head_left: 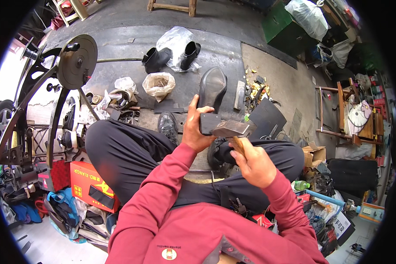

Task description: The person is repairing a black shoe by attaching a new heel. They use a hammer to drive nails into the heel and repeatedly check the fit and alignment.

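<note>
My left hand (193,127) grips an upturned dark shoe (214,88) at its heel end, its sole facing up and toe pointing away from me. A black ribbed heel block (210,123) sits at that end under my fingers and thumb. My right hand (253,165) is closed round the wooden handle of a hammer (229,129), whose metal head is at the right side of the heel block; whether it touches cannot be made out. Beyond, a pair of black boots (155,59) stands on a plastic bag (174,37).
A bag (158,83), scraps (257,90) and black sheets (266,119) lie on the floor around my feet. An iron machine (77,61) stands at left, above a red box (81,176). A wooden chair (341,112), green cabinet (275,31) and clutter line the right.
</note>
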A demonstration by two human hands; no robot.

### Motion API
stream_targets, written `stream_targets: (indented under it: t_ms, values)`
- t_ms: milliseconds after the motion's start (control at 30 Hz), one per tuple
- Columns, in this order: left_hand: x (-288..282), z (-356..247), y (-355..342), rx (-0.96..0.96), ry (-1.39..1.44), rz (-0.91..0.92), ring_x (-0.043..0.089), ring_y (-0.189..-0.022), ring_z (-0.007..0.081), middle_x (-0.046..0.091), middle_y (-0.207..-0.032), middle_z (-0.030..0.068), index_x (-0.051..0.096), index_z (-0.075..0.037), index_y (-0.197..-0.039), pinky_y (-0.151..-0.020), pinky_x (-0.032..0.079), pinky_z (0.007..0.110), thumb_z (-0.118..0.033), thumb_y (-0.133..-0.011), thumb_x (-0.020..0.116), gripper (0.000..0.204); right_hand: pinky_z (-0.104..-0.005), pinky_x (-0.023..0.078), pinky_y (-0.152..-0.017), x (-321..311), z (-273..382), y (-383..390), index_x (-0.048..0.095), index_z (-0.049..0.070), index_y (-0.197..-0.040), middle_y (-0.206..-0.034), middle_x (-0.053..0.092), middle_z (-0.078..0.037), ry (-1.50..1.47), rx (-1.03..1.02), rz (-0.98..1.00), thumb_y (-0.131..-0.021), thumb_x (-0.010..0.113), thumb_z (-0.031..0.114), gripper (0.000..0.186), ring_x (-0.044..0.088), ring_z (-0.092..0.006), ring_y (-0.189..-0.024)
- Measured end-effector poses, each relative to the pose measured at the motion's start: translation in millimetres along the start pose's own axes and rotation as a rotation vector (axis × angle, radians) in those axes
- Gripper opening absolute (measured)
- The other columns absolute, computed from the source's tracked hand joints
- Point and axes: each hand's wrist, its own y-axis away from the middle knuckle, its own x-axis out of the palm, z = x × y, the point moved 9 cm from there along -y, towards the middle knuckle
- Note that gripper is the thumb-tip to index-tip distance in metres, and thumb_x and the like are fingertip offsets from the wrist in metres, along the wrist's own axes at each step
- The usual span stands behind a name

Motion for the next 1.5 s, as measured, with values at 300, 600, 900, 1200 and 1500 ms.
stream_targets:
  t_ms: [300,600,900,1200,1500]
  values:
    - [1.5,0.5,2.1,-0.015,0.006,-0.019,0.044,-0.151,0.0481,0.049,-0.154,0.0284,0.062,-0.015,-0.131,-0.113,0.050,0.051,-0.006,-0.059,0.092,0.078,-0.0407,0.057,-0.067,-43.6,35.9,11.3,0.059,-0.003,-0.133,-0.101,0.077,-0.020,-0.190,-0.104,-0.329,-0.105,0.064,0.007,0.030,0.077,-0.0377,-0.076]
    - [1.5,-2.2,3.1,0.006,-0.063,-0.008,0.056,-0.142,0.0442,0.042,-0.161,0.0309,0.062,-0.016,-0.133,-0.105,0.055,0.048,-0.008,-0.058,0.094,0.082,-0.0403,0.054,-0.060,-53.5,31.7,17.8,0.059,-0.003,-0.124,-0.080,0.071,-0.020,-0.181,-0.100,-0.373,-0.104,0.065,0.006,0.023,0.071,-0.0374,-0.064]
    - [-0.5,-6.8,-0.2,0.037,-0.036,0.011,0.046,-0.150,0.0467,0.055,-0.152,0.0228,0.060,-0.014,-0.134,-0.113,0.051,0.050,-0.010,-0.059,0.096,0.083,-0.0351,0.055,-0.058,-5.8,-2.1,-7.1,0.057,-0.002,-0.125,-0.089,0.072,-0.015,-0.122,-0.093,-0.285,-0.106,0.063,0.009,0.023,0.068,-0.0207,-0.061]
    - [-0.8,-0.9,3.8,-0.054,-0.084,0.018,0.049,-0.148,0.0458,0.047,-0.159,0.0272,0.059,-0.017,-0.136,-0.108,0.054,0.051,-0.017,-0.062,0.097,0.084,-0.0223,0.047,-0.043,35.7,-42.9,-51.0,0.055,0.001,-0.121,-0.088,0.065,-0.007,-1.022,0.243,-0.259,-0.101,0.076,0.016,0.032,0.063,-0.0100,-0.059]
    - [-2.4,-1.1,3.6,-0.052,-0.105,0.025,0.053,-0.145,0.0452,0.043,-0.162,0.0281,0.059,-0.016,-0.137,-0.106,0.056,0.049,-0.019,-0.061,0.099,0.086,-0.0250,0.050,-0.045,45.0,-38.4,-55.4,0.053,0.002,-0.124,-0.090,0.063,-0.008,-1.232,0.194,-0.310,-0.098,0.072,0.006,0.033,0.066,-0.0135,-0.067]
